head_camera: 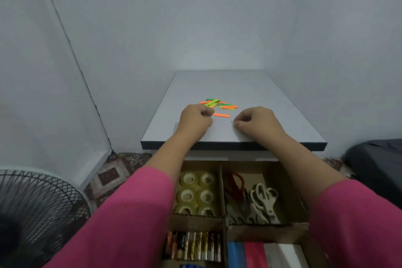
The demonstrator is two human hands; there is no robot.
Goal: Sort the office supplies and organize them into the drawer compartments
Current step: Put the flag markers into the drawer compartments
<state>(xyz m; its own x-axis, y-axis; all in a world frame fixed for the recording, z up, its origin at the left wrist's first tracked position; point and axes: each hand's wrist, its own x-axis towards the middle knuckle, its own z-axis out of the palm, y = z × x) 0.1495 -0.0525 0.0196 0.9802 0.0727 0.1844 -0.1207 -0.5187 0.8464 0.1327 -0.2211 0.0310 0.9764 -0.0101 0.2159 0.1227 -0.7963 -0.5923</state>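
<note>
On the tabletop (250, 93), near its middle, a loose pile of orange and green sticky flags (217, 104) is still lying unsorted, with one orange flag (221, 115) set slightly apart toward the front edge. Both hands are being rested on the surface just in front of that pile. The left hand (195, 121) is being held curled, and something small and pale seems to be pinched at its fingertips, though it is too small to name. The right hand (254, 121) is also being held curled, fingertips together; whether anything is being gripped cannot be told.

Below the front edge, the drawer (302, 209) is standing open, and most of the sorting is judged done. Tape rolls (196, 193) are being kept in the rear left compartment, scissors (252, 200) in the rear right one, batteries (194, 246) in the front left one, and blue, red and white flat items (258, 254) in the front right one. Only the flags are judged to be waiting for a compartment.
</note>
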